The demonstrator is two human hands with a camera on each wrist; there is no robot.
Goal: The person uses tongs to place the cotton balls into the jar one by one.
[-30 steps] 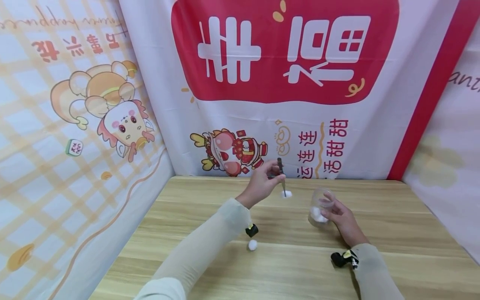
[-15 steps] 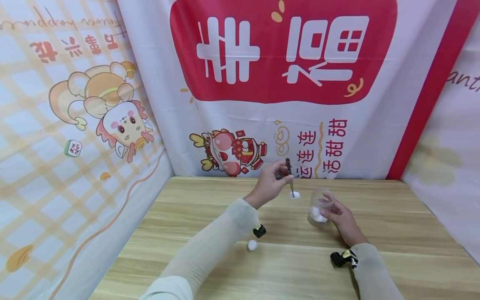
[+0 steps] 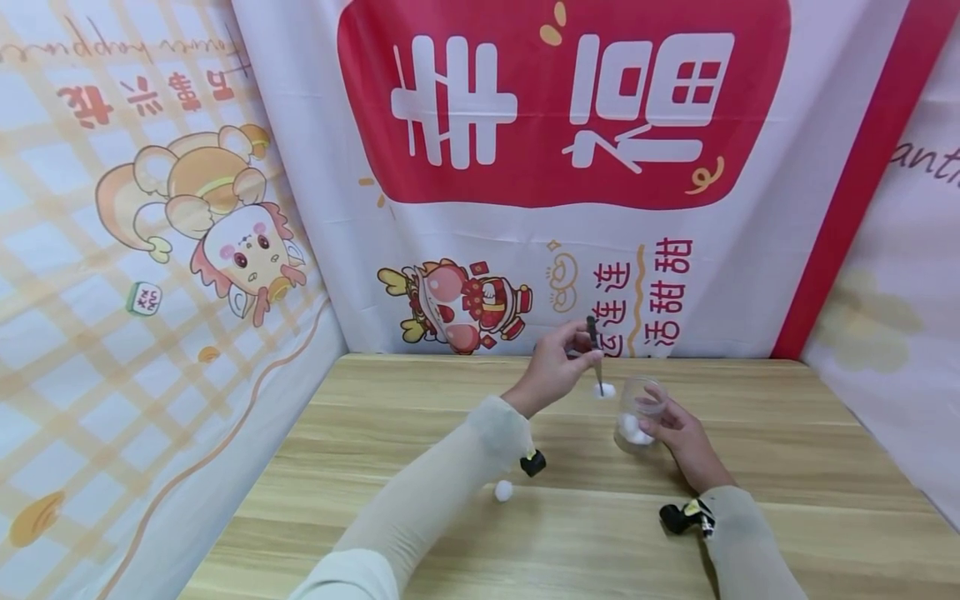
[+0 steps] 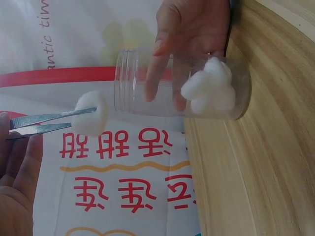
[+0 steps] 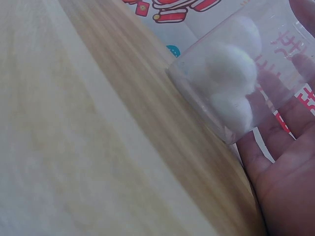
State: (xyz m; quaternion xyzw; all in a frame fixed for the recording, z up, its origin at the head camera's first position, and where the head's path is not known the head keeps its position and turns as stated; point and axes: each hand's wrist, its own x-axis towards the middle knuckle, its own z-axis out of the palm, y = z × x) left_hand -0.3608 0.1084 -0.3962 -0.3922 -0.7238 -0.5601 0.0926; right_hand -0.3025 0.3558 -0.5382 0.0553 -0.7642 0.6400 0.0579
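My left hand (image 3: 557, 367) pinches metal tweezers (image 3: 596, 350) with a dark upper end. Between the tweezer tips is a white cotton ball (image 4: 91, 113), held just left of the jar's mouth and slightly above the table. My right hand (image 3: 684, 437) grips a clear plastic jar (image 3: 639, 400) that has no lid on and stands with its base at the tabletop. Several cotton balls (image 4: 211, 86) lie in the bottom of the jar. The right fingers (image 5: 280, 118) curve round the far side of it and show through the wall.
One loose cotton ball (image 3: 503, 491) lies on the wooden table (image 3: 420, 433), near the left forearm. A printed cloth (image 3: 480, 225) with red characters hangs right behind the table's back edge. Patterned cloths (image 3: 150, 333) also hang at the sides. Each wrist carries a small black camera (image 3: 678, 518).
My left hand has moved right, carrying the cotton ball in the tweezers closer to the jar's mouth. The right hand and jar have stayed nearly still.
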